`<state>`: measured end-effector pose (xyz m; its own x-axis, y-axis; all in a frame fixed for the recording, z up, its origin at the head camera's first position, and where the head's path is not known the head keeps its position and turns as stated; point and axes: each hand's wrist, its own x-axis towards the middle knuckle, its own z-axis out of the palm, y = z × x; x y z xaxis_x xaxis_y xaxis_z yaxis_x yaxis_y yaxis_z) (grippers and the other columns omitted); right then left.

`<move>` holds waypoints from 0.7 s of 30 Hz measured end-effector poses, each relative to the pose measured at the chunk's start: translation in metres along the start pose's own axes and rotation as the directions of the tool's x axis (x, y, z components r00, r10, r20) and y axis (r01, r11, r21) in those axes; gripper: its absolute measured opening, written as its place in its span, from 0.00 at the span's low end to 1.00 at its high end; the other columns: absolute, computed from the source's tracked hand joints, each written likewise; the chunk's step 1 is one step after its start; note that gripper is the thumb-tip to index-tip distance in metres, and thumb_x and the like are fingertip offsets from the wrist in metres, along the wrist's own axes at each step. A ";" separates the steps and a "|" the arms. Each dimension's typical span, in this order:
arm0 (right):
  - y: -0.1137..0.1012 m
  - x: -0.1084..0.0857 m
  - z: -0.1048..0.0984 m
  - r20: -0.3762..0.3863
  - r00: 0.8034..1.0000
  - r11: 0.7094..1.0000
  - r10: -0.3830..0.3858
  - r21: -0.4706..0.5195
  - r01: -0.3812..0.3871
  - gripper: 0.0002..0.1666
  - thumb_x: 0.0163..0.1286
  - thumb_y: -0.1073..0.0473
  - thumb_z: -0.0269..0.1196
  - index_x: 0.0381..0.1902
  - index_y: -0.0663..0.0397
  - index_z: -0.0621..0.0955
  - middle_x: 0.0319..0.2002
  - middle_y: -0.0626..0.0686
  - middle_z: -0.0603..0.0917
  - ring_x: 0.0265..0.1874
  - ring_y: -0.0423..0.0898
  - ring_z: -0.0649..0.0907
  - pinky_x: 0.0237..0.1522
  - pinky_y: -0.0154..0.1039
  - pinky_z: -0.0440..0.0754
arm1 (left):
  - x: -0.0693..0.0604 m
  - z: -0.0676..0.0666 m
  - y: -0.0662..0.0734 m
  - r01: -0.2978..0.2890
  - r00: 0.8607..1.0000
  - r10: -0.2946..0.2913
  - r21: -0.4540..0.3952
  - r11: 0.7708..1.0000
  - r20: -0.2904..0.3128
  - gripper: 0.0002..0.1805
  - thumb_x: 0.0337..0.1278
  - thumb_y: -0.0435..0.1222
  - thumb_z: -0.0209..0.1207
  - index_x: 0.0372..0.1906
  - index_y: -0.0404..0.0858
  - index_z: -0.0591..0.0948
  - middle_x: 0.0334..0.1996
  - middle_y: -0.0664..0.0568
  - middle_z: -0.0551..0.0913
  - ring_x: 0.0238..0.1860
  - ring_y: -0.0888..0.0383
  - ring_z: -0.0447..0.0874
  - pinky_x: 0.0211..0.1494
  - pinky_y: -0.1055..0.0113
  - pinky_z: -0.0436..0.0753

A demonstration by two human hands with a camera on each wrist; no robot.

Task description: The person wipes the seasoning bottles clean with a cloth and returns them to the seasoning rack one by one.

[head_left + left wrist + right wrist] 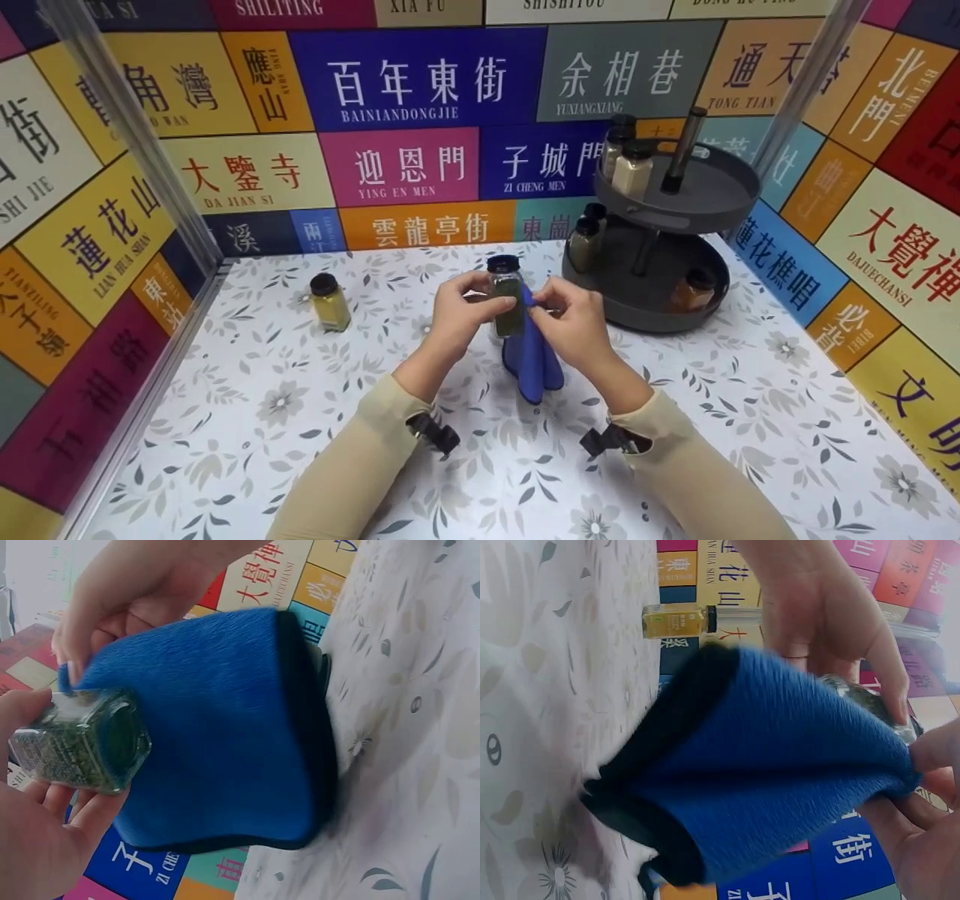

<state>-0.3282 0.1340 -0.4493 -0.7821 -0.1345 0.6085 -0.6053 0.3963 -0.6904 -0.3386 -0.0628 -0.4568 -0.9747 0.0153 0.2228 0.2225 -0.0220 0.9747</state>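
Observation:
Between thumb and fingers, my left hand (459, 315) holds up a glass spice jar (508, 309) with a black lid and green flakes inside. My right hand (574, 319) pinches one end of a blue cloth (531, 360) right beside the jar. The cloth hangs in folds just over the table, its dark-edged lower part loose. In the left wrist view the jar (82, 741) lies against the edge of the cloth (210, 727). In the right wrist view the cloth (780, 765) hides most of the jar.
A yellow-filled jar (330, 304) stands on the floral table (285, 450) at left. A dark two-tier round rack (660, 300) at back right holds several jars on both tiers. Panels with printed signs (420, 79) enclose the back and sides.

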 end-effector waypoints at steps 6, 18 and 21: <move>-0.001 -0.001 0.000 0.111 0.994 0.997 -0.018 -0.067 0.025 0.07 0.58 0.72 0.69 0.27 0.55 0.84 0.21 0.48 0.86 0.22 0.39 0.82 0.28 0.30 0.78 | 0.001 -0.003 0.008 -0.056 0.997 0.060 0.055 0.997 -0.057 0.25 0.50 0.35 0.78 0.55 0.34 0.88 0.44 0.44 0.86 0.42 0.53 0.88 0.46 0.66 0.88; -0.009 0.006 -0.010 -0.120 0.957 0.902 0.265 0.382 -0.202 0.05 0.64 0.78 0.67 0.35 0.69 0.82 0.36 0.53 0.91 0.36 0.40 0.90 0.39 0.33 0.90 | -0.007 0.007 0.010 -0.098 0.993 0.077 0.261 0.960 0.090 0.27 0.45 0.40 0.82 0.54 0.40 0.89 0.43 0.47 0.89 0.41 0.55 0.88 0.45 0.65 0.87; -0.011 0.006 -0.011 -0.196 0.959 0.893 0.206 0.437 -0.102 0.04 0.66 0.79 0.66 0.37 0.73 0.81 0.39 0.51 0.91 0.40 0.42 0.91 0.42 0.34 0.90 | -0.009 0.008 0.011 -0.095 0.992 0.069 0.285 0.954 0.103 0.27 0.45 0.41 0.82 0.53 0.40 0.88 0.43 0.48 0.89 0.42 0.54 0.89 0.47 0.63 0.89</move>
<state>-0.3242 0.1382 -0.4338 -0.8452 0.1307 0.5181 -0.5257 -0.0294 -0.8502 -0.3271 -0.0552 -0.4478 -0.9500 0.1165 0.2898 0.3109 0.2625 0.9135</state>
